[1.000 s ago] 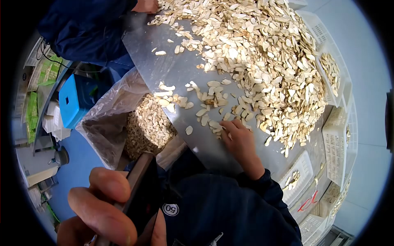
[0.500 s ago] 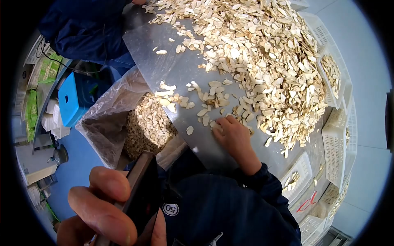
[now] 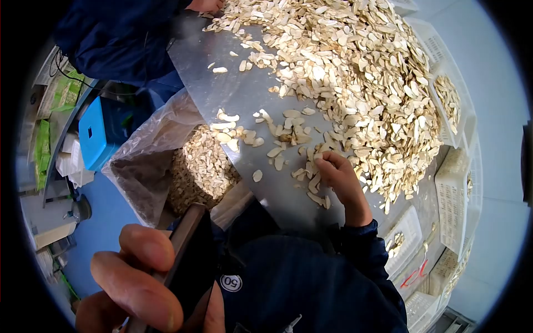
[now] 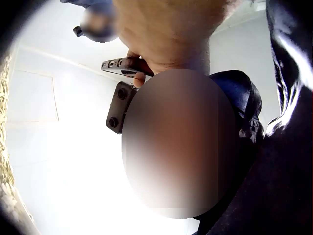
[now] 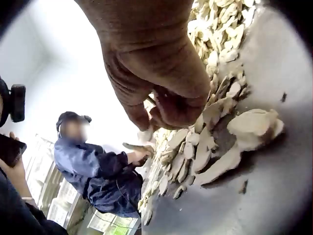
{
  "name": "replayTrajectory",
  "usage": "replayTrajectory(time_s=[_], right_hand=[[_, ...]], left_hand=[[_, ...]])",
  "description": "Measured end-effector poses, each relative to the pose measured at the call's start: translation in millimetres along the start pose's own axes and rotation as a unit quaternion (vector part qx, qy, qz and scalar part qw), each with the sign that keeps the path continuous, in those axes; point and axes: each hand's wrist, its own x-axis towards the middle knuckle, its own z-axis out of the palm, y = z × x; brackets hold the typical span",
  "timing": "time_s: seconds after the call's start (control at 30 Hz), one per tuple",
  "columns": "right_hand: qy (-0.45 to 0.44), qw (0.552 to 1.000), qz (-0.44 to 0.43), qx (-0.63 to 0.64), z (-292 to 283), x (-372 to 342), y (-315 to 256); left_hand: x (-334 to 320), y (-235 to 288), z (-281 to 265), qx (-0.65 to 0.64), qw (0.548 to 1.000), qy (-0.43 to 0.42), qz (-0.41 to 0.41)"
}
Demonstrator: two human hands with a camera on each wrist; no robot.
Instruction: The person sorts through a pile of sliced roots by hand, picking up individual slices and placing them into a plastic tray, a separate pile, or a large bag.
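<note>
Pale dried slices [image 3: 383, 111] form a big heap on the metal table [image 3: 244, 105], with loose ones in front of it. My right hand [image 3: 345, 180] is low over the loose slices at the heap's near edge. Its thumb and fingers pinch a pale slice [image 5: 145, 135], partly hidden by the hand [image 5: 156, 73] in the right wrist view. A dark phone [image 3: 191, 250] is held up close to the head camera, the fingers of my left hand [image 3: 136, 275] curled round its edge. The left wrist view also shows that hand [image 4: 166, 34] with the phone [image 4: 124, 64].
A plastic-lined container [image 3: 139, 166] of small pieces stands against the table's left edge. White baskets [image 3: 452, 194] line the right side, near a white tray [image 3: 408, 227] and red-handled scissors [image 3: 413, 275]. Another person in dark blue [image 3: 116, 44] is at the upper left.
My right hand first moved slightly left among the loose slices, then right and towards the heap; several slices beneath it have shifted. My left hand keeps hold of the phone.
</note>
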Motion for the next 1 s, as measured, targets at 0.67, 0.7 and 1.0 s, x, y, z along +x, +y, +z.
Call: replayTrajectory(time_s=[0.67, 0.7, 1.0], right_hand=[[0.118, 0.830, -0.231, -0.494, 86.2, 10.5, 7.4], [0.109, 0.837, -0.231, -0.484, 87.2, 11.8, 9.1], [0.143, 0.946, -0.091, -0.277, -31.2, -53.8, 23.7]], left_hand=[[-1.0, 6.5, -1.9, -0.001, 1.000, -0.010, -0.011], [-0.9, 7.5, -1.7, -0.002, 1.000, -0.010, -0.012], [-3.7, 7.7, 2.3, 0.000, 1.000, 0.002, -0.011]])
